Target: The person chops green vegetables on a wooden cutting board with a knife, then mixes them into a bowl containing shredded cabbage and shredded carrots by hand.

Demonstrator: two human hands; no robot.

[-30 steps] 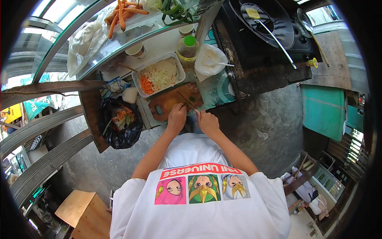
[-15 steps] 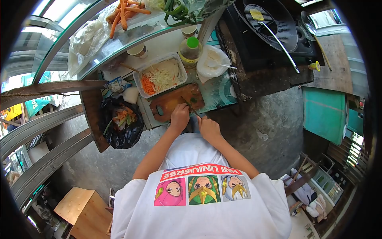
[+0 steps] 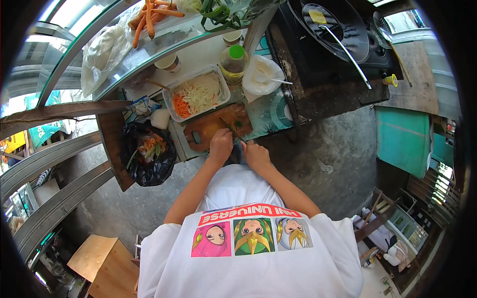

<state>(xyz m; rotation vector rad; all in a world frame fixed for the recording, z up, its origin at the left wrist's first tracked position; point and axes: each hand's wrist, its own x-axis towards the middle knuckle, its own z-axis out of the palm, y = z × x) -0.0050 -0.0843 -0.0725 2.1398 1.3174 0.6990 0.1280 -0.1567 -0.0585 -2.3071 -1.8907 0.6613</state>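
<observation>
Gripping hand: right hand (image 3: 257, 154), closed round the knife (image 3: 232, 131) by the near edge of the chopping board (image 3: 203, 130).
Blade: slanted over the board.
Left hand (image 3: 220, 145): fingers bent down near the blade, at the board's near side; from here I can't tell if they pinch anything.
Green bits (image 3: 239, 123): toward the board's right end.
Tub (image 3: 228, 94): shredded vegetables inside, just beyond the board.
Black bag (image 3: 149, 171): scraps inside, left of the board.
</observation>
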